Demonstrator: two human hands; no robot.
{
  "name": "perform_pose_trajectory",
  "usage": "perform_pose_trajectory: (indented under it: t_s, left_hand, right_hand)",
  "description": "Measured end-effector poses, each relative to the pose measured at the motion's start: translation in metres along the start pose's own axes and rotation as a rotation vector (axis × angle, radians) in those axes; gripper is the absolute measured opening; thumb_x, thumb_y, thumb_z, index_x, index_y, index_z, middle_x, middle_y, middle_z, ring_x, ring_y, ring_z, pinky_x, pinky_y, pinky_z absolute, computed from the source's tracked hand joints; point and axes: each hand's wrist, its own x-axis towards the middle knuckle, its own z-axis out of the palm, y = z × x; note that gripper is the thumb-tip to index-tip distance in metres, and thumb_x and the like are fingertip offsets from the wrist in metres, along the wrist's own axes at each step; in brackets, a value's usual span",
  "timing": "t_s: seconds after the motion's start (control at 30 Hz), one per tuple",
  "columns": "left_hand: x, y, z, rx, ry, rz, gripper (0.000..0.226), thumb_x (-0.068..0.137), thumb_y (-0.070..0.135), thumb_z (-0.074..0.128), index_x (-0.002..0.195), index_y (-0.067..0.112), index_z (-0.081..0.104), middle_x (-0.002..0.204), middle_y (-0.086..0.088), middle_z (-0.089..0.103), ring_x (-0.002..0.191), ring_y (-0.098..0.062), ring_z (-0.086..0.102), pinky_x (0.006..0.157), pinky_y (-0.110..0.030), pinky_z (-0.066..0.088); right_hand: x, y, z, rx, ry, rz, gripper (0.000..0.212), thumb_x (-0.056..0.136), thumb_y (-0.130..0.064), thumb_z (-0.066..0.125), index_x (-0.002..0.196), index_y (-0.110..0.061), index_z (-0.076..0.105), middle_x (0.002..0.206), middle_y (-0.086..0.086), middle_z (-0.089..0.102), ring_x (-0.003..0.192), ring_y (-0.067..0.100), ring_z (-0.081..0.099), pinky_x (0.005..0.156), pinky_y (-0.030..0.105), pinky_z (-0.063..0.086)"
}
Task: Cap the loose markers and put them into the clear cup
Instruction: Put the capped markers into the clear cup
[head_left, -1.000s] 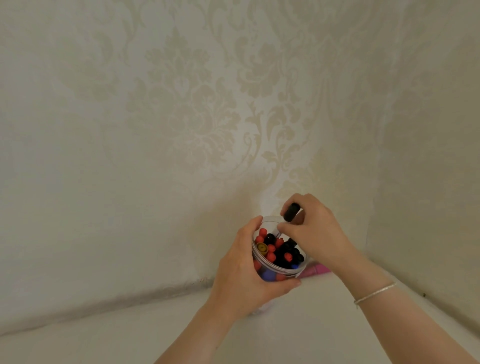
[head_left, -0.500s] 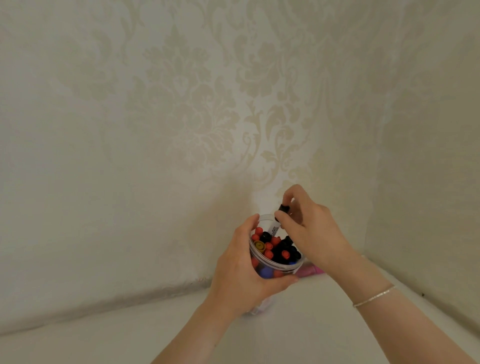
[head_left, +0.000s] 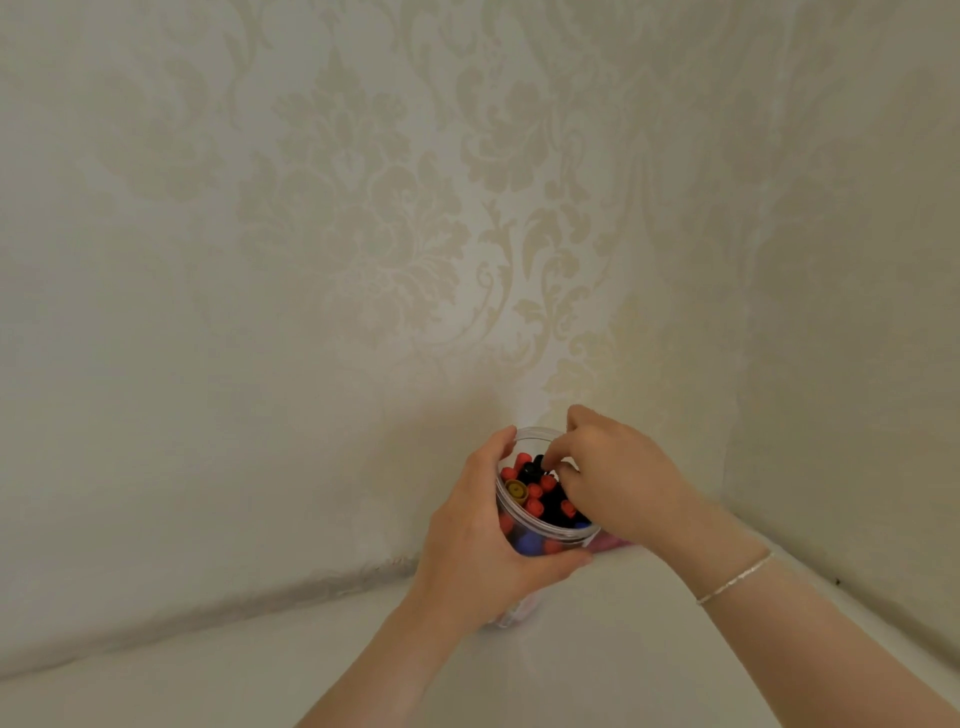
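Black marker that stuck up above the rim 0.5 s ago has gone down among the others; right hand (head_left: 618, 480) has dropped w/ it, fingertips (head_left: 558, 462) curled over the black cap (head_left: 537, 461) inside the clear cup (head_left: 540, 535). Left hand (head_left: 480, 540) wraps the cup's left side, thumb at rim. Cup is packed w/ red, black & blue caps, one yellow-brown. Pink object (head_left: 613, 543) just right of cup, behind it. Bracelet (head_left: 735, 578) on right wrist
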Motion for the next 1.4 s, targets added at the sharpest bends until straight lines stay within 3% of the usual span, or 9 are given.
perform_pose_trajectory:
  t_s: [0.1,0.27,0.33,0.47,0.63,0.8,1.07,1.2,1.4]
  left_hand:
    - [0.0,-0.001,-0.002,0.0,0.008,-0.01,0.109,0.047,0.065,0.083,0.13,0.066,0.012,0.128,0.039,0.039,0.116,0.015,0.046,0.093,-0.008,0.042]
    - [-0.007,-0.011,-0.011,-0.015,0.102,-0.036,0.11,0.043,0.061,0.087,0.134,0.053,0.025,0.128,0.029,0.049,0.118,0.007,0.049,0.095,-0.019,0.048]
    - [-0.01,-0.016,-0.015,-0.012,0.13,-0.037,0.11,0.042,0.059,0.089,0.133,0.052,0.027,0.127,0.028,0.051,0.118,0.006,0.051,0.094,-0.02,0.049]
    - [-0.013,-0.021,-0.023,-0.005,0.138,-0.022,0.107,0.039,0.057,0.09,0.128,0.054,0.031,0.124,0.027,0.053,0.115,0.003,0.054,0.091,-0.019,0.049]
    - [-0.012,-0.022,-0.027,-0.033,0.112,-0.008,0.101,0.039,0.063,0.085,0.125,0.054,0.033,0.126,0.028,0.051,0.118,0.002,0.053,0.094,-0.02,0.047]
    - [-0.011,-0.021,-0.027,-0.016,0.081,-0.001,0.1,0.041,0.059,0.087,0.124,0.057,0.031,0.127,0.03,0.05,0.119,0.003,0.052,0.095,-0.019,0.046]
    - [-0.01,-0.021,-0.024,0.001,0.08,0.003,0.103,0.042,0.056,0.09,0.127,0.052,0.032,0.126,0.027,0.052,0.117,0.001,0.054,0.094,-0.025,0.05]
    - [-0.009,-0.018,-0.024,-0.01,0.061,0.001,0.103,0.043,0.056,0.09,0.127,0.051,0.032,0.126,0.03,0.05,0.117,0.003,0.053,0.094,-0.02,0.048]
    - [-0.013,-0.009,-0.014,-0.084,0.036,-0.005,0.109,0.04,0.053,0.09,0.126,0.063,0.024,0.129,0.035,0.043,0.122,0.007,0.047,0.095,-0.007,0.039]
  right_hand:
    - [0.004,0.003,-0.01,0.058,-0.027,0.022,0.033,0.091,-0.016,0.044,0.109,-0.03,0.068,0.101,-0.003,0.06,0.097,0.019,0.057,0.078,0.031,0.045]
    - [0.01,0.034,0.005,0.46,0.33,0.297,0.026,0.085,-0.005,0.047,0.083,-0.019,0.07,0.07,-0.005,0.058,0.063,0.014,0.052,0.062,0.028,0.04]
    - [0.009,0.049,0.032,0.277,0.107,0.347,0.029,0.085,-0.005,0.046,0.094,-0.018,0.07,0.095,0.003,0.062,0.088,0.022,0.059,0.076,0.029,0.044]
    - [-0.002,0.063,0.09,0.109,-0.294,0.213,0.05,0.085,-0.005,0.048,0.132,-0.022,0.051,0.132,0.003,0.051,0.124,0.022,0.046,0.101,0.027,0.037]
    - [-0.006,0.069,0.121,-0.191,-0.321,0.144,0.044,0.087,-0.006,0.04,0.126,-0.021,0.051,0.128,0.001,0.052,0.124,0.023,0.045,0.099,0.031,0.034]
    - [-0.008,0.081,0.134,-0.244,-0.351,0.2,0.036,0.088,-0.007,0.04,0.119,-0.018,0.054,0.126,0.003,0.051,0.122,0.023,0.047,0.1,0.032,0.033]
    - [0.008,0.071,0.069,0.293,-0.283,0.292,0.022,0.085,-0.031,0.058,0.103,-0.04,0.065,0.092,-0.004,0.064,0.071,0.018,0.062,0.067,0.03,0.052]
    - [0.018,0.046,-0.005,0.6,-0.184,0.223,0.029,0.092,-0.018,0.053,0.115,-0.035,0.057,0.074,0.005,0.058,0.044,0.012,0.044,0.039,0.022,0.036]
    - [0.005,0.001,-0.079,0.904,-0.264,0.111,0.029,0.081,0.002,0.054,0.104,-0.015,0.049,0.083,0.009,0.061,0.055,0.017,0.054,0.054,0.028,0.042]
